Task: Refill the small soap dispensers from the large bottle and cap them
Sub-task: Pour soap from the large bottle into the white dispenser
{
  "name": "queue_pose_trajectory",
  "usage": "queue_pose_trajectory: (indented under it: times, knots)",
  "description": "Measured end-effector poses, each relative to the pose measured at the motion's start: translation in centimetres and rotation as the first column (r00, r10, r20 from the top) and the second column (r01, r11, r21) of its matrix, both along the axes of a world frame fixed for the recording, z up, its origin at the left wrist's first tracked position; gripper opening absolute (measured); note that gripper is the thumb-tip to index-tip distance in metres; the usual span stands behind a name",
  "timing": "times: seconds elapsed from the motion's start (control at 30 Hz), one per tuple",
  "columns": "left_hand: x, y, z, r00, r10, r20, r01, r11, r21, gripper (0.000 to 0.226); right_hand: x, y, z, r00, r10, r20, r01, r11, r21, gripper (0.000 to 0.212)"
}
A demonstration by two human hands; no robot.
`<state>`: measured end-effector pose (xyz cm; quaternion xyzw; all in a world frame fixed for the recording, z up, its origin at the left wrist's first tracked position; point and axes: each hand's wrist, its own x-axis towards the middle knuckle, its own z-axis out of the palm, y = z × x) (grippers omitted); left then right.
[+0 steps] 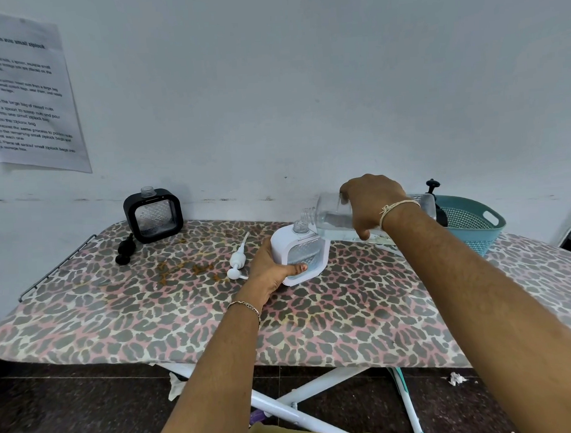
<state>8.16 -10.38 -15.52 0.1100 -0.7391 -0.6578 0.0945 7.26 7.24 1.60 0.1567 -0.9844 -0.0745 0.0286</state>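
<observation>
Now your right hand [372, 200] is wrapped around the large bottle [370, 217], tipped on its side with its open neck just above the uncapped white dispenser [300, 253] near the ironing board's [183, 321] middle. Your left hand [271, 271] grips that dispenser's near left side. The white pump [238, 261] lies beside it; the black dispenser [153, 215] stands uncapped at the far left corner.

Clear glossy plastic bottle [376, 211] — matt printed cloth board cover [183, 314].
</observation>
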Motion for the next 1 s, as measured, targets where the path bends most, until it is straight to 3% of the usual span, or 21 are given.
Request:
queue_pose_trajectory:
  times: [1.0]
  knots:
    - [-0.02, 0.00, -0.01, 1.000, 0.001, 0.006, -0.001, 1.000, 0.013, 0.087, -0.19, -0.12, -0.08, 1.000, -0.004, -0.006, 0.004, 1.000, 0.021, 0.070]
